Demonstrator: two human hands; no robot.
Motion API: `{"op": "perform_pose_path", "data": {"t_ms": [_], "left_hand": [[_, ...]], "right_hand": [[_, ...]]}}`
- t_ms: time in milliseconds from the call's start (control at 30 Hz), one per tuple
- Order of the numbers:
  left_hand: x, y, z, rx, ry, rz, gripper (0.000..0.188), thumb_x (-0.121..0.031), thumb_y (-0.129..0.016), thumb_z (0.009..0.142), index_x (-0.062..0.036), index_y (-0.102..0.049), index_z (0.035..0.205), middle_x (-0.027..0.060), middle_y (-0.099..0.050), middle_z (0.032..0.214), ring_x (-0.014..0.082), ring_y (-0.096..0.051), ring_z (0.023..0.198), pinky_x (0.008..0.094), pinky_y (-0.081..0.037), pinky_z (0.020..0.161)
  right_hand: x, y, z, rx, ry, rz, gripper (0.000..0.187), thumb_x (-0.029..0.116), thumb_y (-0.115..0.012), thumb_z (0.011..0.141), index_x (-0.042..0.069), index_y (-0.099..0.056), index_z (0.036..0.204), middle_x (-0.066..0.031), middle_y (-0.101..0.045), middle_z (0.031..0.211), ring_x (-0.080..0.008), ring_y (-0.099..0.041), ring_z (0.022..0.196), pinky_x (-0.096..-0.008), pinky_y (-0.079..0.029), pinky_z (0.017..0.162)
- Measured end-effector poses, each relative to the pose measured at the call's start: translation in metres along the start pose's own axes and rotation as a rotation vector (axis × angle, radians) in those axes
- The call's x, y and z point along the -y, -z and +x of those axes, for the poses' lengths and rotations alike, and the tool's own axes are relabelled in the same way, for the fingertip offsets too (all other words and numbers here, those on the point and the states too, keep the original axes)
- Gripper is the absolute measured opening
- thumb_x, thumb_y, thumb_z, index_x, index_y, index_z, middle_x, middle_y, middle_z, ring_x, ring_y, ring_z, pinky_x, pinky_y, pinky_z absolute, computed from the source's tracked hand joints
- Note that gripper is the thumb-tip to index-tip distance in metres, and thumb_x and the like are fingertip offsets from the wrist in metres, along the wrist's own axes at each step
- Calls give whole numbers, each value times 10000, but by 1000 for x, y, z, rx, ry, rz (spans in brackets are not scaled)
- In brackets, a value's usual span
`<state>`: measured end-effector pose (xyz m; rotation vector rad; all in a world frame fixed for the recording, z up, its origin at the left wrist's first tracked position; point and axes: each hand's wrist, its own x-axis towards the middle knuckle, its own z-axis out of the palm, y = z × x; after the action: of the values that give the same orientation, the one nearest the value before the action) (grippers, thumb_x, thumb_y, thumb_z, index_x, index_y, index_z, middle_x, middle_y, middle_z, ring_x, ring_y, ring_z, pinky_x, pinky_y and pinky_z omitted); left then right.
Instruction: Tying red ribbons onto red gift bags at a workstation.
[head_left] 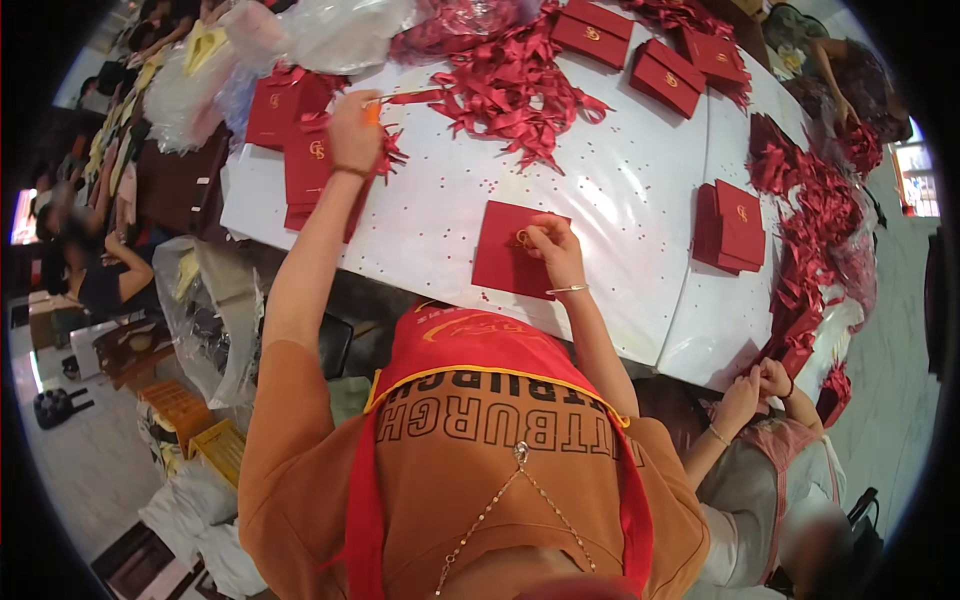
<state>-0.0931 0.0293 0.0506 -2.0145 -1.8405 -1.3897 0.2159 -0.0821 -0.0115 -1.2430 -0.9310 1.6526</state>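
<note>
A flat red paper bag [497,262] with a gold emblem lies on the white table before me. Over its right half, my right hand [556,248] is closed, fingertips pinched near the emblem; what they pinch is too small to make out. Farther away and to the left, my left hand [354,132] is closed around an orange-handled tool [373,112]. A thin dark part points right from it, toward the heap of red ribbons [515,85]. Just beneath that hand and forearm are upright red bags [308,165], partly hidden.
More red bags [668,78] sit at the far right, and another stack [730,227] nearer. Tiny dark scraps dot the white table [630,180]. Clear plastic bags [330,32] are piled at the far left. A co-worker's hands [755,390] work at the right edge beside red ribbons [815,230].
</note>
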Motion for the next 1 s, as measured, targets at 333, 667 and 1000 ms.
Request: {"op": "perform_pose_path", "data": {"t_ms": [333,667,1000], "left_hand": [[-105,-171,-60,726,-446,141,211,-119,-562,719,-69,-554,924,108,-541,943,298,-510,931,394,-424,756],[-12,-43,-86,767,470,-480,161,-138,-588,776,-31,-629,890,23,-597,764,111,-531,653,241,-422,593],[-29,37,-26,197,522,-853,147,-58,-499,835,9,-590,929,48,-579,800,100,-526,651,214,-415,616]], "right_hand": [[-4,-1,-12,-39,3,49,162,133,-573,827,55,-534,963,7,-547,801,-67,-520,710,-194,-427,603],[-4,10,22,-106,305,-362,152,108,-570,806,32,-566,938,-61,-595,778,-148,-571,673,-261,-457,606],[-17,-13,35,-7,691,-1316,472,320,-712,625,81,-562,1003,-93,-499,1072,-294,-453,1009,-411,-374,836]]}}
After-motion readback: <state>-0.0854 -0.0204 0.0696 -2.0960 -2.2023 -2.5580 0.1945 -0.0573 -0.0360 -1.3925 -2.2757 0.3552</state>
